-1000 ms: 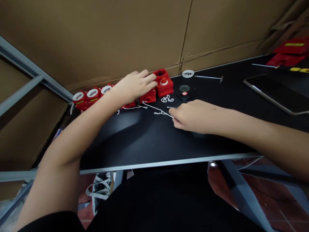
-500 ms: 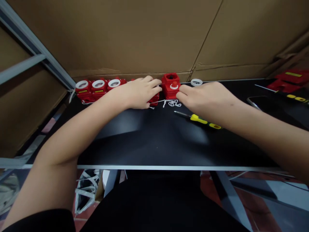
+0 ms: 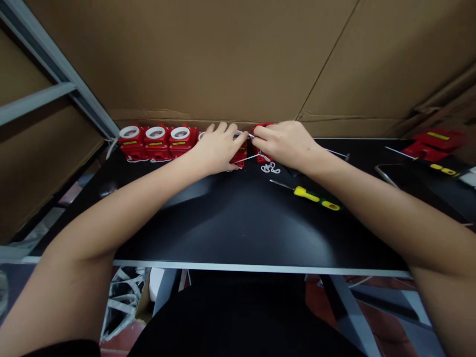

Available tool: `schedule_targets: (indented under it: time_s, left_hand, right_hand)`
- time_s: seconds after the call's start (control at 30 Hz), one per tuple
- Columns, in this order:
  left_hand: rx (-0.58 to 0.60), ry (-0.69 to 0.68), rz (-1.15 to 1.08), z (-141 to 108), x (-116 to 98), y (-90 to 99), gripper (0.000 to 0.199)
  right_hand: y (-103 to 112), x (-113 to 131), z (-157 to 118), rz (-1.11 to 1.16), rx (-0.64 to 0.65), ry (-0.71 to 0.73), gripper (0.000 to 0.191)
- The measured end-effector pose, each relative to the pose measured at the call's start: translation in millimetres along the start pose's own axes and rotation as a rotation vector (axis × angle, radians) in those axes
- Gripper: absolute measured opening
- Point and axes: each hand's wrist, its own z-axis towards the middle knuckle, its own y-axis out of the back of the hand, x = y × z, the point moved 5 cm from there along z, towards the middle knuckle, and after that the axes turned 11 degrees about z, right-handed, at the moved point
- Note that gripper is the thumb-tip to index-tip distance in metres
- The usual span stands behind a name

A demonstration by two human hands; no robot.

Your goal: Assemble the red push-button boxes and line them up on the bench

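My left hand point(image 3: 219, 151) is over a red housing point(image 3: 241, 151) in the row, thumb at its front and fingers across its top. A thin white cord point(image 3: 246, 159) runs from beside that thumb toward my right hand point(image 3: 284, 144). The right fingers are pinched together above another red housing point(image 3: 260, 148), mostly covered by this hand. A small pale piece shows at these fingertips, too little to name. Coiled white cord point(image 3: 270, 168) lies just in front. Nearer me rests a yellow and black screwdriver point(image 3: 307, 194).
Several red housings with white rings, such as this one point(image 3: 180, 139), line the back left of the black table point(image 3: 238, 233). At right are a red part point(image 3: 437, 143), another screwdriver point(image 3: 442, 169) and a phone point(image 3: 397, 176). A cardboard wall point(image 3: 223, 64) closes the back.
My right hand has moved left, over the right-hand red housing and closer to my left hand. The white ring behind it is no longer visible. My left hand stays on its housing.
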Motion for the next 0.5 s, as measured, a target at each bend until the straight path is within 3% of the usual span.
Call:
schedule_targets:
  time_s: [0.13,0.33,0.5]
  left_hand:
    - [-0.049,0.027,0.051,-0.1,-3.6,-5.1,0.09]
    - [-0.037,0.024,0.019,-3.2,2.5,-10.0,0.113]
    - [-0.042,-0.034,0.068,-8.2,-3.0,-3.3,0.119]
  right_hand:
    - [-2.4,-19.5,-7.6,0.007,0.0,-0.043,0.066]
    - [-2.3,-50.2,-27.3,0.099,-0.172,-0.223,0.067]
    - [-20.7,-54.7,-13.1,0.215,-0.035,-0.452,0.085]
